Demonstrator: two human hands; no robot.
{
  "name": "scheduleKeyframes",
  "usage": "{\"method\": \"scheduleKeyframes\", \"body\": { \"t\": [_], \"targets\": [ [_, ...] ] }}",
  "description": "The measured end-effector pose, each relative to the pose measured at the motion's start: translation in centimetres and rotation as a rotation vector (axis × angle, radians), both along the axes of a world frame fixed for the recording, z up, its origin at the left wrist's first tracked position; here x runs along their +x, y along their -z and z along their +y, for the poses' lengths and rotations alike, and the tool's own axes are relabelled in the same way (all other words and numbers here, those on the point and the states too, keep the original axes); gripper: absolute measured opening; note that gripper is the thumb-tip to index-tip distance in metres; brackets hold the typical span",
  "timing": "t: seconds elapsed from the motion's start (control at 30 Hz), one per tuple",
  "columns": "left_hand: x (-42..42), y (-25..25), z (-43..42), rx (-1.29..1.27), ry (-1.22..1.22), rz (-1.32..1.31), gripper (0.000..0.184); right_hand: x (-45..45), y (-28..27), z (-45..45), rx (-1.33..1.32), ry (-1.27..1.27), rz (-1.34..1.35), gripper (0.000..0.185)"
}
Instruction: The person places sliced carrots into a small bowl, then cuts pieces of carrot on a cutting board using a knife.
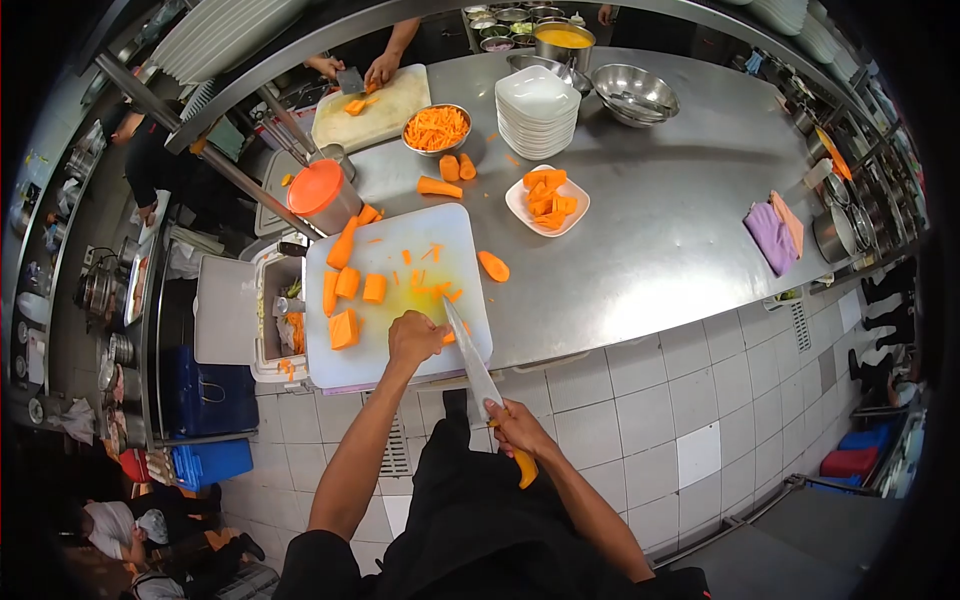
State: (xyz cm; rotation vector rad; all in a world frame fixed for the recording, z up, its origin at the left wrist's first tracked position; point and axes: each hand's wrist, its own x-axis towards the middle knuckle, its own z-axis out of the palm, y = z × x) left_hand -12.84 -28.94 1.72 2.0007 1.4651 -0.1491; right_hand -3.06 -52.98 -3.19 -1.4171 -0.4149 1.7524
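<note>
My right hand (518, 428) is wrapped round the yellow handle of a long knife (472, 355), whose blade reaches over the white cutting board (390, 250). On the board's near right part, my left hand (416, 338) is closed at a carrot piece (449, 336), beside the blade; its fingertips are partly hidden. Thin carrot strips (432, 285) lie around the blade's tip. Thick carrot chunks (374, 288) and a larger cut block (343, 328) rest at the board's left side. A carrot slice (493, 266) sits on the metal table right of the board.
Beyond the board are a bowl of carrot strips (437, 129), a white dish of carrot pieces (548, 200), stacked white dishes (537, 112) and a red-lidded container (316, 187). Across the table, a co-worker's hands (382, 70) cut on another board (400, 112). An open bin (270, 320) stands left.
</note>
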Motion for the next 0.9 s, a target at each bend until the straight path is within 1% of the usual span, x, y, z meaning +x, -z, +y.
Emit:
{"method": "scheduleKeyframes", "body": {
  "t": [0.27, 0.43, 0.53, 0.77, 0.9],
  "targets": [
    [0.1, -0.1, -0.1, 0.005, -0.004, -0.026, 0.038, -0.3, -1.4, 0.6, -0.044, -0.002, 0.011, 0.043],
    [0.1, 0.1, 0.2, 0.005, 0.024, -0.031, 0.039, -0.7, -2.1, 1.4, -0.041, 0.014, -0.079, 0.043],
    [0.1, 0.3, 0.4, -0.014, -0.003, -0.035, 0.039, -0.2, -2.2, 1.6, -0.036, -0.011, -0.079, 0.044],
    [0.2, 0.2, 0.6, -0.004, 0.035, -0.025, 0.038, 0.2, -1.7, 3.5, -0.002, 0.000, -0.090, 0.044],
    [0.2, 0.5, 0.5, 0.000, 0.030, -0.033, 0.037, -0.2, -1.5, 4.8, 0.019, 0.017, -0.209, 0.044]
  ]
}}
